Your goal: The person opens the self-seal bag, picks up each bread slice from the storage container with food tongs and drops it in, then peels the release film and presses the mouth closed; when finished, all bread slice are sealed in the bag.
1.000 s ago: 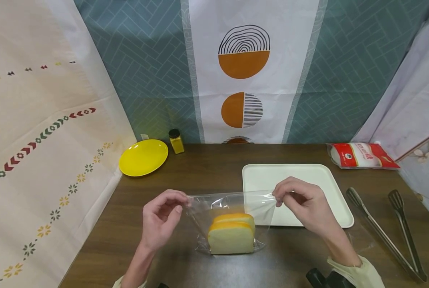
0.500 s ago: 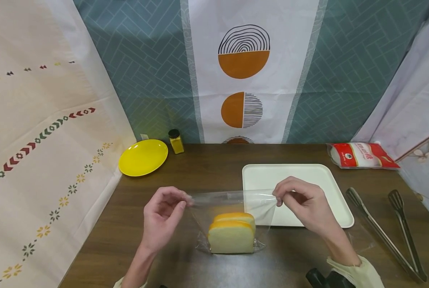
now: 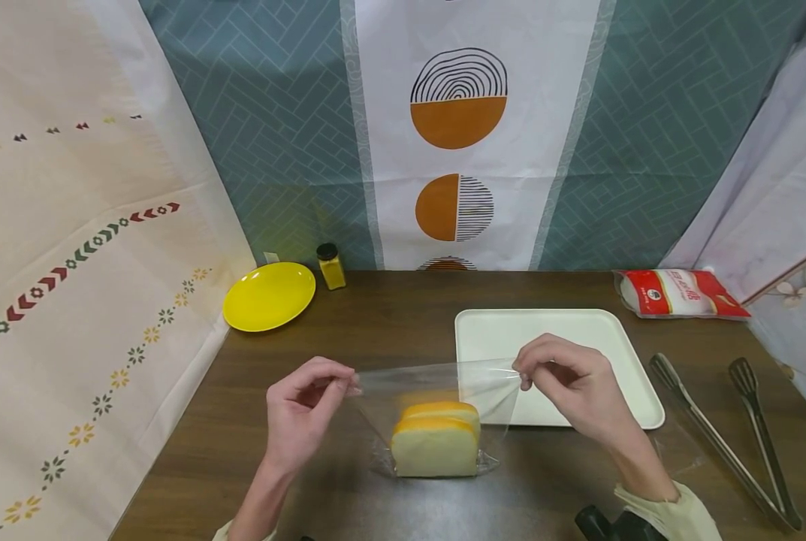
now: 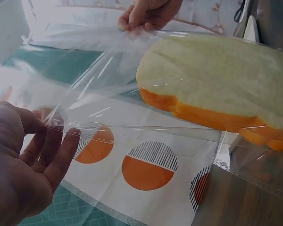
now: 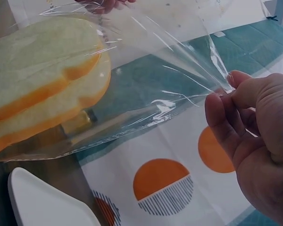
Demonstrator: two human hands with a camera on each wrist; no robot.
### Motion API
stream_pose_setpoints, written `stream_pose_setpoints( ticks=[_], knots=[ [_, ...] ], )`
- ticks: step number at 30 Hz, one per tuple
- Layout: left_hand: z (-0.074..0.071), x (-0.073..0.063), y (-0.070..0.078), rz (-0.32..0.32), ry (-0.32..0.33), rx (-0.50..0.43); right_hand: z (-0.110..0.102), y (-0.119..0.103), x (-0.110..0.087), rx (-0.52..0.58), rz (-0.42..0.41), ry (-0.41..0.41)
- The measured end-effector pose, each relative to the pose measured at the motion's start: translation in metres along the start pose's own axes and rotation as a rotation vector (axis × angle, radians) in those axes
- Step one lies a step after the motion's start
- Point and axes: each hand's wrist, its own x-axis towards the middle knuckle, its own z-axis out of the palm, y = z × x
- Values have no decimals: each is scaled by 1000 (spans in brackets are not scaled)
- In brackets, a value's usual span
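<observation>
Two slices of bread (image 3: 435,449) with orange-yellow crusts stand upright, one behind the other, inside a clear plastic bag (image 3: 409,379) on the table. My left hand (image 3: 301,413) pinches the bag's upper left corner between thumb and fingers. At the upper right corner, my right hand (image 3: 572,387) pinches the film, so the top edge stretches between both hands. In the left wrist view the thumb and fingers of the left hand (image 4: 28,165) hold the film's edge beside the bread (image 4: 212,80). The right wrist view shows the right hand (image 5: 254,127) gripping the gathered corner.
A white rectangular tray (image 3: 511,330) lies behind the right hand. Two pairs of tongs (image 3: 707,428) (image 3: 764,436) rest at the right. At the back are a yellow plate (image 3: 270,297), a black-capped jar (image 3: 331,267) and a red-and-white package (image 3: 683,293).
My left hand has risen slightly and come back down, still holding its corner of the bag. The right hand and the bread have hardly moved.
</observation>
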Motion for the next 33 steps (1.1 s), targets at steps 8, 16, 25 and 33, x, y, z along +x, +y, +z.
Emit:
stream_pose_setpoints(
  ticks=[8,16,25,33],
  knots=[
    [0,0,1,-14,-2,6,1,1,1,4,-59,-29],
    [-1,-1,-2,26,9,85,1,-3,3,-140,-116,-62],
    [-1,1,-4,117,18,148,1,-6,5,-221,-139,-53],
    [-1,2,-4,189,21,172,-1,-9,8,-350,-209,-58]
  ],
)
